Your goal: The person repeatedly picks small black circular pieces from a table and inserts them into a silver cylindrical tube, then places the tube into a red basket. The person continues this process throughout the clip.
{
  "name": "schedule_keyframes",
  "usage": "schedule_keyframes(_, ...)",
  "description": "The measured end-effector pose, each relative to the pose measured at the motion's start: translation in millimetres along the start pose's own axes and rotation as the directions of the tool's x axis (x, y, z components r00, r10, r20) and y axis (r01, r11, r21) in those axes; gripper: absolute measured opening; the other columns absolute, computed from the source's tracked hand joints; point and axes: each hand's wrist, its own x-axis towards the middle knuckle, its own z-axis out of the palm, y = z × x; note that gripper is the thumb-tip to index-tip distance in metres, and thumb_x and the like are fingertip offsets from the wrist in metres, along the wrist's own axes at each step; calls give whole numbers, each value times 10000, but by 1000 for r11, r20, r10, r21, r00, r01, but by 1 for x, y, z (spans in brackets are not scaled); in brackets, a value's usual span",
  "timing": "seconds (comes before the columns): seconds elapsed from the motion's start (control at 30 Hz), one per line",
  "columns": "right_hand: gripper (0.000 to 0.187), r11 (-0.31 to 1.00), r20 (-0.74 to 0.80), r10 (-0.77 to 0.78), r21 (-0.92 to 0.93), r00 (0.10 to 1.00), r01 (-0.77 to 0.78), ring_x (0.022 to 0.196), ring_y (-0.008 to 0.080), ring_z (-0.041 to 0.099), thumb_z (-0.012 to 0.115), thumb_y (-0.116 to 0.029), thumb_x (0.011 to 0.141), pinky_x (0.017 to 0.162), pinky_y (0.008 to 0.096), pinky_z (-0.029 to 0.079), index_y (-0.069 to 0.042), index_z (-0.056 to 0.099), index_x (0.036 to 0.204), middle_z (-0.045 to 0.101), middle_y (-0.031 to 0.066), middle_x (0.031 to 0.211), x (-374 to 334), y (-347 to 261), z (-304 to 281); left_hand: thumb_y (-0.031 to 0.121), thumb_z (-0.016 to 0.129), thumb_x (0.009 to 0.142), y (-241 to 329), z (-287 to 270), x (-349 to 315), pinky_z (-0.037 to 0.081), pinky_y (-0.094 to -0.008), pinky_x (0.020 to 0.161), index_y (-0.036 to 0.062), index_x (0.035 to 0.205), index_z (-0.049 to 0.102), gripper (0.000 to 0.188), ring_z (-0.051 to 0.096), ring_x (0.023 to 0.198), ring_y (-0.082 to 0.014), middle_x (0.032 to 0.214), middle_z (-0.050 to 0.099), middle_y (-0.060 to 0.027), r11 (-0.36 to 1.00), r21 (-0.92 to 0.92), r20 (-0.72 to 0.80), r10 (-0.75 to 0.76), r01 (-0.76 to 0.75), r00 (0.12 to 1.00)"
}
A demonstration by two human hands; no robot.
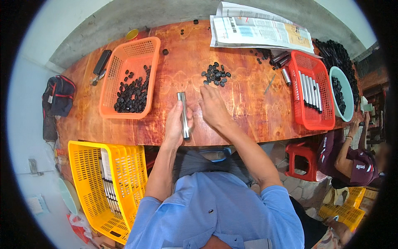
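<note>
My left hand [176, 122] is wrapped around a shiny metal tube [185, 118], held nearly upright over the table's near side. A black cap sits on the tube's lower end, and its upper end looks dark and hollow. My right hand [214, 106] is at the near edge of a small pile of black oval caps [215, 75]. Its fingers reach out toward the pile, with the fingertips close to the nearest cap. The back of the hand faces up and hides what lies beneath the palm.
An orange basket [106, 97] of black caps stands left on the wooden table [248, 112]. At right are a red basket [317, 121] of metal tubes and a pale green basin [349, 97]. Newspapers [261, 35] lie at the back. Yellow crates [85, 174] stand lower left; another person [352, 162] sits at right.
</note>
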Motion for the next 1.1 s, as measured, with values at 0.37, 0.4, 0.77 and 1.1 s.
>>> schedule_keyframes(0.37,236,942,-4,226,257,974,-218,1076,394,631,623,-39,924,938,430,507,30,659,1148,654,213,1127,-32,16,-46,208,463,1086,-19,20,4,559,-326,747,45,1459,431,409,634,853,-167,1024,618,-74,982,-181,280,0,53,960)
schedule_keyframes(0.4,231,936,-4,235,272,972,-225,1063,390,636,623,-37,925,920,419,514,34,660,1143,656,209,1115,-33,15,-46,201,470,1083,-19,21,3,560,-323,751,43,1461,428,412,637,857,-167,1027,618,-73,988,-148,271,0,41,963)
schedule_keyframes(0.77,281,427,213,433,807,876,-407,936,128,661,687,-39,957,834,271,558,47,659,1224,712,97,1064,-38,-26,-64,16,587,999,-28,28,1,552,-328,916,-20,1456,426,486,631,1035,-156,1198,599,-81,949,219,213,181,-228,960)
schedule_keyframes(1.1,291,485,125,512,775,850,-406,979,161,693,714,29,908,884,288,568,78,670,1192,728,137,1093,-33,-29,-60,-21,679,918,-31,42,0,503,-329,1009,-33,1414,512,524,625,1179,-208,1291,618,-149,680,602,175,400,-419,900)
